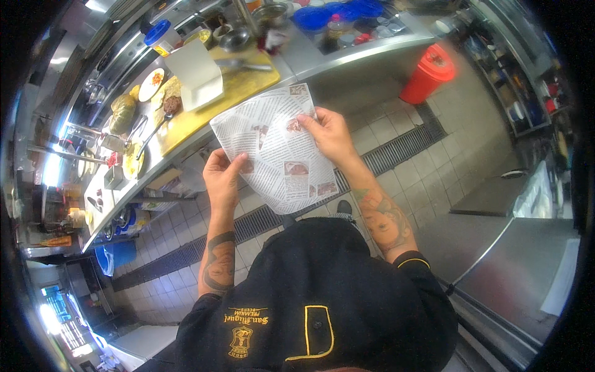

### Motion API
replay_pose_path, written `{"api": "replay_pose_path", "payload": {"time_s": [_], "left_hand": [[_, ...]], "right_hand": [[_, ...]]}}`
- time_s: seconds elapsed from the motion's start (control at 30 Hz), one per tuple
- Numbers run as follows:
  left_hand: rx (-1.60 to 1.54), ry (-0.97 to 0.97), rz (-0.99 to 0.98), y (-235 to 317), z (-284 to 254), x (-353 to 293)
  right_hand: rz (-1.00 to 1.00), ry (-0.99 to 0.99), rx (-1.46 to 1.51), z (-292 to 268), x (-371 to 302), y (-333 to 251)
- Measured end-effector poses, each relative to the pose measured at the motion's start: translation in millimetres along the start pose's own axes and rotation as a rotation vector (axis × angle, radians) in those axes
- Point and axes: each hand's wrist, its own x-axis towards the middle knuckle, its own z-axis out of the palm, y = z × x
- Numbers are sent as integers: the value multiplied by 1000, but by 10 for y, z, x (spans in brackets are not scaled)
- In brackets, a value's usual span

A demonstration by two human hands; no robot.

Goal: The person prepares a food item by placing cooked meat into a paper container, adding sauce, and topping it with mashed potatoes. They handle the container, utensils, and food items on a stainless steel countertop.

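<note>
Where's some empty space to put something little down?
Try the yellow board: there's a bare strip between the white box and the board's near edge. Left of the box, around the white plate, it's crowded.

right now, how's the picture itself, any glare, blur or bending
Head view: the fisheye bows the steel counter edge and leaves the corners black; head view, left side: glare burns out a bright patch low down; head view, middle: the printed paper is fairly clear, though its fine print is too soft to read.
</note>
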Motion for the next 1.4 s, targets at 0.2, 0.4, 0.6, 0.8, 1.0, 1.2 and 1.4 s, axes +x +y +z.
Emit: {"api": "replay_pose_path", "payload": {"time_s": [0.2,0.4,0.6,0.8,1.0,1.2,1.4], "left_hand": [[26,-59,-43,94,-96,79],[85,-63,22,295,-178,294],[76,-48,52,304,-147,279],[35,7,69,486,-27,395],[108,48,127,564,59,435],[202,-88,181,761,128,531],[342,-241,276,898,163,532]], "right_hand": [[-35,14,-54,16,-42,-136],[50,-23,37,-15,-70,-362],[31,-67,107,56,-37,-509],[34,-113,97,28,-20,-572],[27,-121,13,-35,-37,-576],[-713,27,-935,207,288,-1269],[-531,-632,-1153,917,734,-1633]]}}
